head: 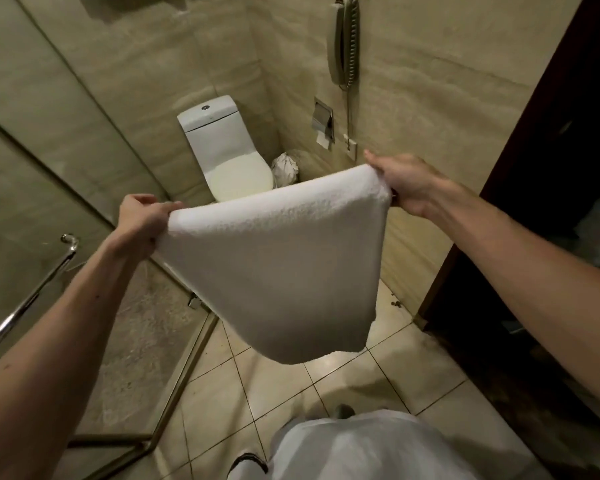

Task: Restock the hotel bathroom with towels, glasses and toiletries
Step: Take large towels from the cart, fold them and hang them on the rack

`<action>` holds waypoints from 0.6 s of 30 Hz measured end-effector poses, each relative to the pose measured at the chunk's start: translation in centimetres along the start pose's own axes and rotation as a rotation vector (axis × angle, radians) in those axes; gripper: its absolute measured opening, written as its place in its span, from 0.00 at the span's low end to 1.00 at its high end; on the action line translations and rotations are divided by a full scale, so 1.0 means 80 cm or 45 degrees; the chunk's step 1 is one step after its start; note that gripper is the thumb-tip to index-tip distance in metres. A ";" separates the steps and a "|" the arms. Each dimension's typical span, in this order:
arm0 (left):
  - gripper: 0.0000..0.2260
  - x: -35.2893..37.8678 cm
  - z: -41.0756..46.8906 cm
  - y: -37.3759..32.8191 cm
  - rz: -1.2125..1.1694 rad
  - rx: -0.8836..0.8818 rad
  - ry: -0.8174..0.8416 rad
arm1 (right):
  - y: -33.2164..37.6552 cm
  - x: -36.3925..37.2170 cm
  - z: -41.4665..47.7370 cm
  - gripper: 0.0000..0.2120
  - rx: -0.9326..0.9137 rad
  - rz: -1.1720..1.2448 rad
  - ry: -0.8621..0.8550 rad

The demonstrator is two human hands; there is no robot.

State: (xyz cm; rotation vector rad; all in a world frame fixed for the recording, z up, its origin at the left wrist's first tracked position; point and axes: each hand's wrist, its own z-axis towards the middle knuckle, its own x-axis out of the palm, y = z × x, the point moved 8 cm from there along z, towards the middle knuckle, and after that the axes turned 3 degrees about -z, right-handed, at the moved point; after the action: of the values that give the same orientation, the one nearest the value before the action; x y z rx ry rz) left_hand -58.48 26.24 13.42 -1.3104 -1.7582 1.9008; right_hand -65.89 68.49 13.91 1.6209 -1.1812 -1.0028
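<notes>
A white towel (274, 271) is held spread in the air between the two hands. Its upper left corner is pinched by the left hand (142, 220), with the thumb laid on top and the fingers curled beneath. Its upper right corner is gripped by the right hand (406, 183), which is set somewhat higher and further forward. The upper edge is drawn nearly taut between the hands and looks rounded, as though the cloth were already doubled over. The rest hangs below both hands, clear of the tiled floor (361, 382), and the lower edge runs aslant.

A toilet (222, 150) is seen beyond the hands. A glass shower door (32, 188) with a metal bar handle (32, 292) stands to the left of and below the left hand.

The step in hand is judged to be the squaring of the towel before it is folded or hung; where it is meant to go cannot be told. For this to be done well, the two corners should be brought level, so that the hem hangs straight and the sides match. The tension should be shared evenly between the hands, and the hanging part held off the floor and away from the toilet. If a fold is wanted, corner should be met with corner before either grip is eased.
</notes>
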 end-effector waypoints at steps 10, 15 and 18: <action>0.19 -0.009 -0.008 -0.040 0.042 -0.051 0.891 | 0.053 0.000 0.011 0.05 -0.234 -0.262 0.021; 0.36 -0.004 -0.023 -0.040 0.213 0.025 1.044 | 0.059 0.017 0.000 0.07 -0.286 -0.332 0.238; 0.26 -0.003 -0.029 -0.044 0.479 0.193 0.964 | 0.057 0.026 -0.005 0.17 -0.357 -0.664 0.324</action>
State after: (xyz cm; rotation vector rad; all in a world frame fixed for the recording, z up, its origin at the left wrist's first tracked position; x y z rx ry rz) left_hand -57.98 28.50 16.94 -2.0409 -1.0201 1.3462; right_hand -66.32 65.75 18.15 1.7974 -0.4274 -1.1758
